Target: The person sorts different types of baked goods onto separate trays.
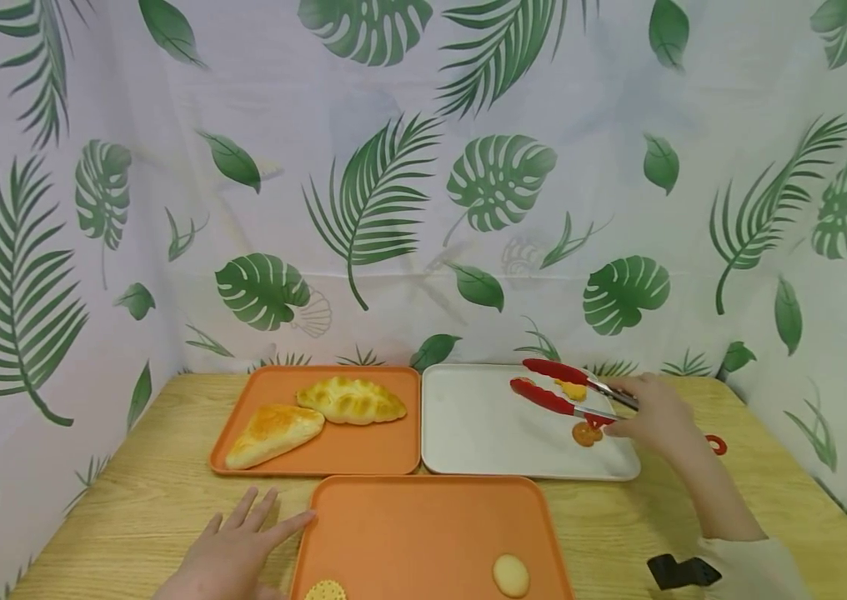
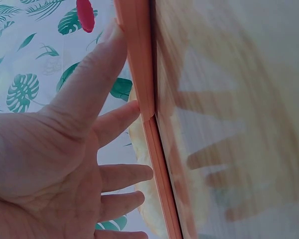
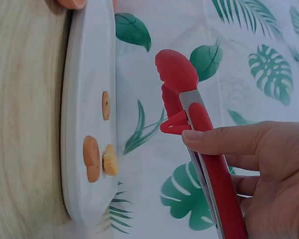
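Note:
My right hand (image 1: 656, 421) grips red-and-silver tongs (image 3: 217, 184) above the white tray (image 1: 483, 425). Their red heads lie apart in the head view, and I see nothing between them. Under and beside the tongs, the white tray bears a brown cookie (image 3: 91, 159), a yellow cookie-like piece (image 3: 109, 160) and a small brown piece (image 3: 106, 105). My left hand (image 1: 232, 550) spreads its fingers beside the front orange tray (image 1: 423, 517), the thumb touching its left rim. On that tray lie an oval pale cookie (image 1: 511, 576) and a round, dotted cracker (image 1: 326, 591), cut off by the frame.
The back left orange tray (image 1: 363, 454) holds a triangular pastry (image 1: 273, 435) and a braided bread (image 1: 351, 401). It stands against the white tray on the wooden table (image 1: 146, 475). A leaf-patterned cloth (image 1: 393, 317) rises behind. A black object (image 1: 682, 572) shows by the right sleeve.

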`<act>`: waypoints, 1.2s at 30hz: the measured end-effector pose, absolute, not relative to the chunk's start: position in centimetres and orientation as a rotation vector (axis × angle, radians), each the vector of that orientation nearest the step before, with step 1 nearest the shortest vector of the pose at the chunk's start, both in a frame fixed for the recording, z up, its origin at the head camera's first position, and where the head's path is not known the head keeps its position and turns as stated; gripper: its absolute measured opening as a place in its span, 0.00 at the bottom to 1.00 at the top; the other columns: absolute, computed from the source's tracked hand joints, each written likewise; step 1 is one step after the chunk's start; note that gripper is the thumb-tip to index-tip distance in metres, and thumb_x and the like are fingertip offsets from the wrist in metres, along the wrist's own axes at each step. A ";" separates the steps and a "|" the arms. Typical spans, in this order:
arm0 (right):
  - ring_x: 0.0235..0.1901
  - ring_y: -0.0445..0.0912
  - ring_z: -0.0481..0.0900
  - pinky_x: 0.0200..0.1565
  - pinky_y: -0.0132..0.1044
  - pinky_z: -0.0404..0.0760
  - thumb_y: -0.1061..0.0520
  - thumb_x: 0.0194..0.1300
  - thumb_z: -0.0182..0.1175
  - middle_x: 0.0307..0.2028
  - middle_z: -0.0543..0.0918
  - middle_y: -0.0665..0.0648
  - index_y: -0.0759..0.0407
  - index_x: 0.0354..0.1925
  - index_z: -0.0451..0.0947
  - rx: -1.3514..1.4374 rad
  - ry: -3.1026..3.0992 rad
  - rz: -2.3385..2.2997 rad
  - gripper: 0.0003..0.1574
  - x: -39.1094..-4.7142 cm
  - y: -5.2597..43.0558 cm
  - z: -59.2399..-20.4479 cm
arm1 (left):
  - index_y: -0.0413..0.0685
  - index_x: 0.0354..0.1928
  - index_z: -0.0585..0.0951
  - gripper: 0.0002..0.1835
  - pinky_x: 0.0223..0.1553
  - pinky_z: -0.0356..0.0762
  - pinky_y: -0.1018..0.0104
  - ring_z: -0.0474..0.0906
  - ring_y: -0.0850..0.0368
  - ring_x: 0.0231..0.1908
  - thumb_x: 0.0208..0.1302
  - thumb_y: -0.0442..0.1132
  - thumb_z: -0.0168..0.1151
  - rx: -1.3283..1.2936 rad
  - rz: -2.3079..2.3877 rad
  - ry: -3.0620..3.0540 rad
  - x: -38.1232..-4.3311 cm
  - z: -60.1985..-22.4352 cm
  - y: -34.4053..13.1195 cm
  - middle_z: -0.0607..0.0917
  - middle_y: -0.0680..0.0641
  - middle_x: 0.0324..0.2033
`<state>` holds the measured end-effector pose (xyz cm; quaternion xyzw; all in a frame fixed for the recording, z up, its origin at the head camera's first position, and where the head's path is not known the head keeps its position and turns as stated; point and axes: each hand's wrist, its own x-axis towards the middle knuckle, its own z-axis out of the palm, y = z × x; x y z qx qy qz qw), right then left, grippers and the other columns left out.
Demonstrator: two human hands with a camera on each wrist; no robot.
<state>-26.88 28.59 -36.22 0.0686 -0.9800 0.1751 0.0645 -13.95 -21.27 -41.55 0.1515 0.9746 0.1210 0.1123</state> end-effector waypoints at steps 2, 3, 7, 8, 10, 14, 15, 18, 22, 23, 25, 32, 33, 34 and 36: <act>0.48 0.63 0.65 0.39 0.58 0.68 0.53 0.43 0.70 0.49 0.70 0.69 0.60 0.56 0.70 0.255 -2.944 0.515 0.40 -26.1 28.6 -35.9 | 0.73 0.63 0.61 0.47 0.50 0.53 0.27 0.51 0.33 0.65 0.34 0.66 0.63 0.441 0.350 2.860 -13.9 -41.6 -21.3 0.61 0.38 0.65; 0.47 0.62 0.66 0.39 0.58 0.69 0.53 0.43 0.70 0.48 0.71 0.69 0.60 0.55 0.70 0.278 -2.935 0.506 0.40 -25.6 28.6 -35.7 | 0.73 0.63 0.61 0.47 0.50 0.54 0.26 0.51 0.33 0.65 0.33 0.66 0.63 0.440 0.347 2.861 -13.9 -41.6 -21.2 0.61 0.38 0.65; 0.45 0.60 0.68 0.38 0.55 0.70 0.53 0.41 0.71 0.45 0.72 0.67 0.61 0.54 0.71 0.356 -2.906 0.459 0.40 -24.0 28.6 -35.1 | 0.73 0.63 0.61 0.47 0.50 0.54 0.26 0.51 0.33 0.65 0.33 0.67 0.62 0.446 0.343 2.868 -13.9 -41.7 -21.2 0.62 0.38 0.64; 0.45 0.60 0.68 0.38 0.55 0.70 0.53 0.40 0.71 0.45 0.73 0.66 0.61 0.54 0.71 0.375 -2.897 0.451 0.41 -23.6 28.5 -34.9 | 0.73 0.63 0.61 0.47 0.50 0.55 0.26 0.51 0.33 0.65 0.32 0.67 0.62 0.448 0.345 2.870 -13.9 -41.7 -21.2 0.62 0.38 0.64; 0.45 0.60 0.68 0.40 0.56 0.70 0.53 0.39 0.71 0.45 0.74 0.65 0.61 0.54 0.72 0.415 -2.876 0.446 0.40 -22.8 28.4 -34.6 | 0.73 0.63 0.62 0.47 0.50 0.55 0.27 0.51 0.33 0.65 0.32 0.67 0.62 0.452 0.347 2.874 -13.9 -41.7 -21.2 0.62 0.38 0.64; 0.45 0.57 0.67 0.42 0.55 0.70 0.54 0.37 0.73 0.43 0.75 0.61 0.58 0.52 0.74 0.505 -2.821 0.477 0.39 -21.3 28.3 -34.4 | 0.73 0.63 0.62 0.47 0.50 0.56 0.27 0.51 0.33 0.65 0.32 0.67 0.63 0.452 0.346 2.881 -13.9 -41.7 -21.2 0.62 0.38 0.64; 0.45 0.56 0.68 0.42 0.54 0.70 0.54 0.36 0.73 0.43 0.75 0.60 0.58 0.51 0.75 0.530 -2.807 0.482 0.39 -20.9 28.3 -34.5 | 0.72 0.63 0.62 0.47 0.49 0.56 0.27 0.51 0.33 0.65 0.32 0.67 0.63 0.454 0.344 2.883 -13.8 -41.7 -21.1 0.62 0.37 0.64; 0.44 0.53 0.69 0.42 0.51 0.72 0.53 0.34 0.74 0.43 0.76 0.57 0.54 0.49 0.76 0.581 -2.791 0.472 0.38 -20.0 28.3 -34.8 | 0.73 0.63 0.62 0.48 0.49 0.56 0.27 0.52 0.33 0.65 0.32 0.67 0.63 0.453 0.344 2.884 -13.8 -41.7 -21.1 0.62 0.37 0.64; 0.44 0.53 0.71 0.42 0.51 0.74 0.52 0.33 0.74 0.45 0.76 0.57 0.50 0.49 0.76 0.634 -2.824 0.469 0.38 -19.1 28.1 -35.4 | 0.72 0.63 0.62 0.48 0.50 0.55 0.27 0.51 0.33 0.65 0.31 0.67 0.63 0.446 0.347 2.881 -13.8 -41.5 -21.1 0.62 0.37 0.64; 0.44 0.52 0.71 0.42 0.51 0.75 0.52 0.33 0.74 0.45 0.76 0.56 0.49 0.49 0.76 0.641 -2.840 0.470 0.38 -18.9 28.1 -35.5 | 0.72 0.63 0.62 0.48 0.50 0.55 0.27 0.51 0.33 0.65 0.31 0.67 0.63 0.444 0.345 2.880 -13.8 -41.4 -21.1 0.62 0.38 0.64; 0.43 0.51 0.71 0.41 0.49 0.75 0.52 0.33 0.74 0.44 0.76 0.54 0.47 0.49 0.77 0.678 -2.866 0.462 0.38 -18.6 28.0 -35.9 | 0.72 0.63 0.62 0.49 0.50 0.55 0.27 0.51 0.33 0.65 0.30 0.68 0.63 0.439 0.344 2.877 -13.8 -41.3 -21.1 0.62 0.38 0.64; 0.41 0.44 0.70 0.38 0.34 0.76 0.46 0.35 0.73 0.43 0.75 0.47 0.44 0.49 0.76 0.827 -2.997 0.453 0.37 -17.7 28.2 -37.2 | 0.72 0.63 0.62 0.50 0.50 0.54 0.27 0.49 0.34 0.66 0.29 0.69 0.62 0.445 0.353 2.874 -13.8 -41.1 -21.1 0.62 0.39 0.64; 0.41 0.43 0.69 0.37 0.32 0.75 0.46 0.35 0.73 0.43 0.74 0.46 0.44 0.49 0.76 0.852 -3.008 0.459 0.37 -17.6 28.3 -37.3 | 0.71 0.63 0.62 0.50 0.50 0.54 0.27 0.50 0.34 0.65 0.29 0.69 0.62 0.450 0.352 2.875 -13.8 -41.1 -21.1 0.62 0.39 0.64; 0.41 0.42 0.69 0.37 0.32 0.75 0.44 0.35 0.72 0.43 0.74 0.46 0.43 0.50 0.76 0.877 -3.019 0.467 0.37 -17.6 28.4 -37.5 | 0.71 0.63 0.62 0.50 0.50 0.54 0.27 0.50 0.34 0.65 0.29 0.69 0.61 0.454 0.350 2.876 -13.8 -41.1 -21.1 0.62 0.39 0.64; 0.41 0.39 0.68 0.37 0.30 0.73 0.42 0.36 0.72 0.43 0.74 0.44 0.41 0.49 0.75 0.916 -3.030 0.463 0.37 -17.4 28.6 -37.8 | 0.71 0.63 0.62 0.50 0.49 0.55 0.26 0.50 0.34 0.65 0.29 0.69 0.61 0.457 0.345 2.877 -13.8 -41.2 -21.1 0.62 0.39 0.64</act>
